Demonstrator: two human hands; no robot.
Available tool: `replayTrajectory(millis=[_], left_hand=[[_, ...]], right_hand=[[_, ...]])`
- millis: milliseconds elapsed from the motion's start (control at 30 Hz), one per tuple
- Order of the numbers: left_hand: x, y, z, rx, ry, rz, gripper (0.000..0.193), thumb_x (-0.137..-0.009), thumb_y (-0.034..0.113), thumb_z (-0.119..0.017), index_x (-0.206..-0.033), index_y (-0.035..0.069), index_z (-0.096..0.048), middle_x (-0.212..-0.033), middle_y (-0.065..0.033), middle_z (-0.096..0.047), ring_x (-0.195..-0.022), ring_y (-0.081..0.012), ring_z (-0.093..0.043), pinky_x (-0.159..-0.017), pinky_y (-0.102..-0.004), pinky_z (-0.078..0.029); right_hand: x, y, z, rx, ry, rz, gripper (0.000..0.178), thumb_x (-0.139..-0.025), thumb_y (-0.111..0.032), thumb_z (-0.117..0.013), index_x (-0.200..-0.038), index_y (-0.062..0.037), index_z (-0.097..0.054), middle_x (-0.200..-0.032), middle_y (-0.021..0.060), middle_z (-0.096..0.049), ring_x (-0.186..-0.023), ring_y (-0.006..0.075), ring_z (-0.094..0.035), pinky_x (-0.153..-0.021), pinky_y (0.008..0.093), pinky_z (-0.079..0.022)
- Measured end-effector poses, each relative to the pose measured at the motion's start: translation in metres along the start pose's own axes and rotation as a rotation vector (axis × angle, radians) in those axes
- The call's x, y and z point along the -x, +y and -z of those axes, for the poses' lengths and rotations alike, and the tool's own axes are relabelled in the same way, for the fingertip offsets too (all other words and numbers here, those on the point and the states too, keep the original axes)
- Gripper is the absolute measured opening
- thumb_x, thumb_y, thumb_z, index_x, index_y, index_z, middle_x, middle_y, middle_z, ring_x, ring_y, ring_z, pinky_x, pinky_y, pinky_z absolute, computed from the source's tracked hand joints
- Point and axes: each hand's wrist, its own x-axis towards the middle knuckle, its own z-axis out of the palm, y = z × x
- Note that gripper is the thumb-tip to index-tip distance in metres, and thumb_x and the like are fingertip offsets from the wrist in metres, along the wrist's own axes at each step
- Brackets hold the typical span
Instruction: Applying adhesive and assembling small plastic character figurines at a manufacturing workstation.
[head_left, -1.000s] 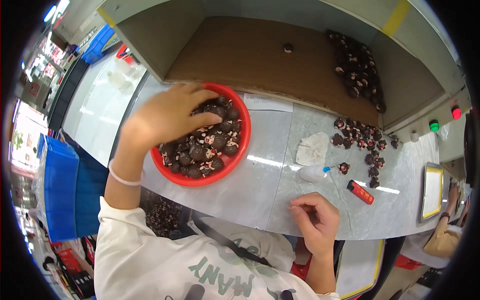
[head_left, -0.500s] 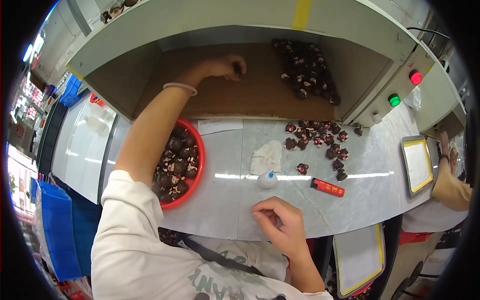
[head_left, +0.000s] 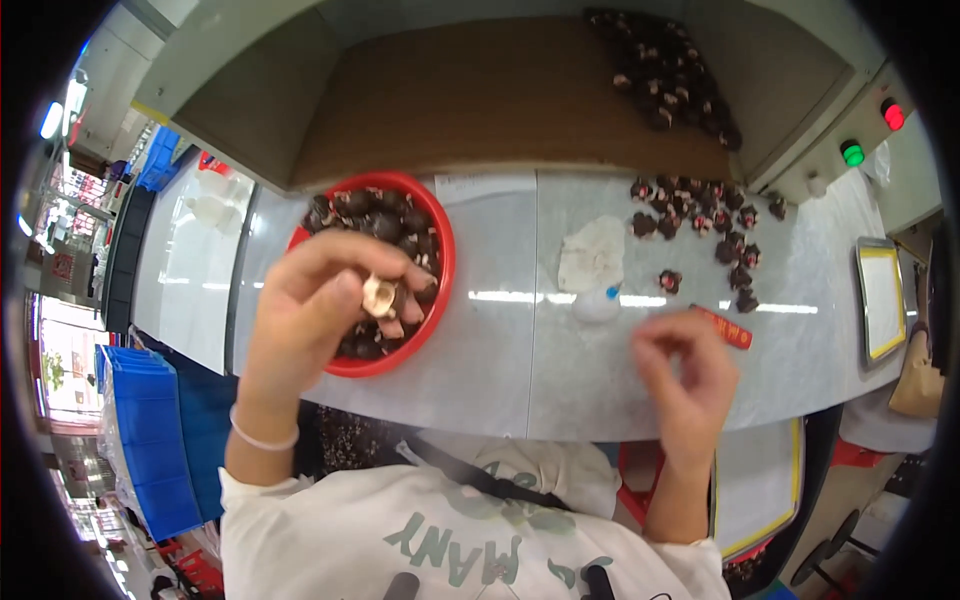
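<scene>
My left hand (head_left: 300,310) is raised over the red basin (head_left: 447,270) and pinches a small dark-brown figure piece (head_left: 380,297). Its cream-coloured side with a round hollow faces me. Inside the basin lie many similar dark round pieces (head_left: 383,226). My right hand (head_left: 690,370) hovers above the table near its front, fingers curled in toward the thumb and slightly blurred; whether anything is between them is hidden. Just beyond it lies a red stick-shaped object (head_left: 725,328), partly covered by the hand. A white squeeze bottle with a blue tip (head_left: 597,305) stands to its left.
A whitish cloth (head_left: 592,255) lies behind the bottle. Several finished-looking dark figures with red bits (head_left: 700,218) sit at the right. The open cabinet (head_left: 480,95) holds a pile of dark pieces (head_left: 672,85). A yellow-edged tray (head_left: 882,300) is at far right, blue bins (head_left: 150,430) at left.
My left hand has come back out of the cabinet toward me, now above the basin, with the piece turned hollow side up. My right hand has moved right, toward the red stick-shaped object. The view has shifted.
</scene>
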Motion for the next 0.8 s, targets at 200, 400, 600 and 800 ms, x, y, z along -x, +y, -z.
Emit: replayTrajectory(millis=[200, 400, 600, 800], left_hand=[[0.037, -0.052, -0.016, 0.376, -0.073, 0.072, 0.036, -0.075, 0.011, -0.066, -0.104, -0.004, -0.052, -0.104, -0.0150, -0.054, -0.086, -0.0207, -0.059, -0.070, -0.0257, -0.051], [0.034, -0.072, -0.048, 0.588, -0.096, 0.245, 0.034, -0.077, 0.001, -0.061, -0.109, -0.004, -0.050, -0.109, -0.0141, -0.053, -0.094, -0.0196, -0.056, -0.080, -0.0292, -0.048], [0.028, -0.089, -0.048, 0.553, -0.104, 0.099, 0.032, -0.078, -0.002, -0.060, -0.108, -0.005, -0.052, -0.108, -0.0121, -0.054, -0.092, -0.0157, -0.055, -0.079, -0.0259, -0.047], [0.027, -0.088, -0.057, 0.432, -0.055, 0.089, 0.041, -0.071, 0.015, -0.069, -0.104, -0.004, -0.052, -0.101, -0.0156, -0.055, -0.085, -0.0214, -0.059, -0.071, -0.0279, -0.052]], right_hand=[[-0.027, 0.001, -0.026, 0.492, -0.125, 0.233, 0.033, -0.066, -0.003, -0.064, -0.098, -0.0019, -0.055, -0.095, 0.0042, -0.056, -0.088, 0.0129, -0.050, -0.077, 0.0239, -0.039], [-0.009, 0.003, -0.040, 0.374, -0.162, 0.135, 0.032, -0.075, -0.009, -0.062, -0.104, 0.0001, -0.052, -0.088, 0.0070, -0.056, -0.086, 0.0147, -0.053, -0.079, 0.0259, -0.040], [0.009, -0.018, -0.010, 0.202, -0.125, -0.071, 0.040, -0.070, -0.010, -0.070, -0.103, 0.0043, -0.051, -0.092, 0.0080, -0.056, -0.085, 0.0144, -0.053, -0.076, 0.0222, -0.040], [0.003, -0.032, -0.006, 0.134, -0.033, 0.006, 0.063, -0.062, -0.038, -0.077, -0.100, 0.0009, -0.046, -0.088, 0.0133, -0.053, -0.078, 0.0180, -0.051, -0.072, 0.0264, -0.040]])
